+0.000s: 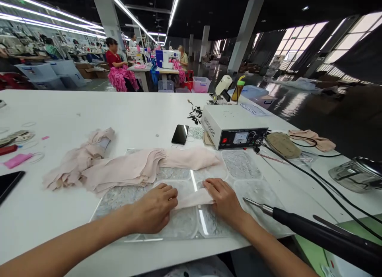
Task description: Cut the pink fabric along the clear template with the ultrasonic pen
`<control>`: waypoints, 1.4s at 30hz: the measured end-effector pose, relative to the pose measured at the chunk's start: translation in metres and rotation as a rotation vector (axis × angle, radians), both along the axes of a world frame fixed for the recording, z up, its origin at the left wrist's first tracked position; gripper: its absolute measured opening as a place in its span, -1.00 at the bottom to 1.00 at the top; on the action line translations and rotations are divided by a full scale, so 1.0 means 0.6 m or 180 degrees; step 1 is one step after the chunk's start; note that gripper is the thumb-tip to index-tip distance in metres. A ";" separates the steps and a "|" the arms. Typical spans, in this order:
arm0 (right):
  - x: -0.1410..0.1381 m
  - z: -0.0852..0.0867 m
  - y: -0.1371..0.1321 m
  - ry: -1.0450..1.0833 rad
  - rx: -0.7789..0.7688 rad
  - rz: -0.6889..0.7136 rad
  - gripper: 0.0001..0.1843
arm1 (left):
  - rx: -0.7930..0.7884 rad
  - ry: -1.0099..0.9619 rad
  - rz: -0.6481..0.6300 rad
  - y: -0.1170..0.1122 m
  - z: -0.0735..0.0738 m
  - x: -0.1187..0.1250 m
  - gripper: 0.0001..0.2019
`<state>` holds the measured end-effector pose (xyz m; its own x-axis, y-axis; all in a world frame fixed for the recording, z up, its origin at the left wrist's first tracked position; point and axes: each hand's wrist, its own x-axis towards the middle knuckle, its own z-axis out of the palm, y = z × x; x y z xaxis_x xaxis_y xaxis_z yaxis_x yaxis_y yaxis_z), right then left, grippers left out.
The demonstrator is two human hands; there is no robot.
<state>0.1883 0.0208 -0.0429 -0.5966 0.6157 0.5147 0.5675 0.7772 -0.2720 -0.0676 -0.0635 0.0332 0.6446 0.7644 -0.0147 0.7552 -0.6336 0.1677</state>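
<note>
A narrow strip of pale pink fabric (192, 199) lies across a clear-topped, marble-patterned mat (243, 165). My left hand (153, 207) has its fingers curled over the strip's left end, the fingertips partly hidden. At the other end, my right hand (223, 198) grips the strip, thumb and fingers pressed on the cloth. Just beyond lie a layered pile of the same pink strips (128, 168) and a flatter pink piece (191, 157). A black-handled tool with a pointed metal tip (301, 221) rests right of my right hand, apart from it.
A grey control box (235, 122) with a dial stands behind the mat, its black cable (310, 175) running right. A phone (180, 134), crumpled pink cloth (80, 159) and a glass jar (353, 175) lie around. People sit at sewing machines (168, 58) beyond the table.
</note>
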 end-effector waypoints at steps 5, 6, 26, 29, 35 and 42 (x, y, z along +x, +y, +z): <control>0.049 -0.002 -0.036 0.0037 -0.0404 0.0043 -0.36 | -0.0567 0.0107 -0.0375 -0.011 0.012 0.007 -0.92; 0.058 0.000 -0.037 0.0074 -0.0493 0.0005 -0.35 | -0.0669 0.0043 -0.0389 -0.005 0.014 0.012 -0.92; 0.086 0.025 -0.031 0.1270 -0.2121 -0.0801 -0.51 | 0.0099 -0.0613 0.0413 0.045 -0.033 0.077 -0.77; 0.088 0.028 -0.033 0.1488 -0.2331 -0.0852 -0.53 | 0.0152 -0.0680 0.0051 0.014 -0.054 0.073 -0.86; 0.090 0.037 -0.037 0.2010 -0.3024 -0.0728 -0.56 | -0.0356 -0.0919 0.0257 0.005 -0.042 0.049 -0.78; 0.054 0.080 0.020 0.2596 -0.3363 -0.0617 -0.61 | -0.1024 -0.1377 0.1401 0.101 0.031 0.002 -0.69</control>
<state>0.2209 0.0327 0.0052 -0.2091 0.9737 -0.0910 0.0341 -0.0858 -0.9957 -0.0664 -0.0031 0.0521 0.2747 0.9567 -0.0960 0.7535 -0.1522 0.6396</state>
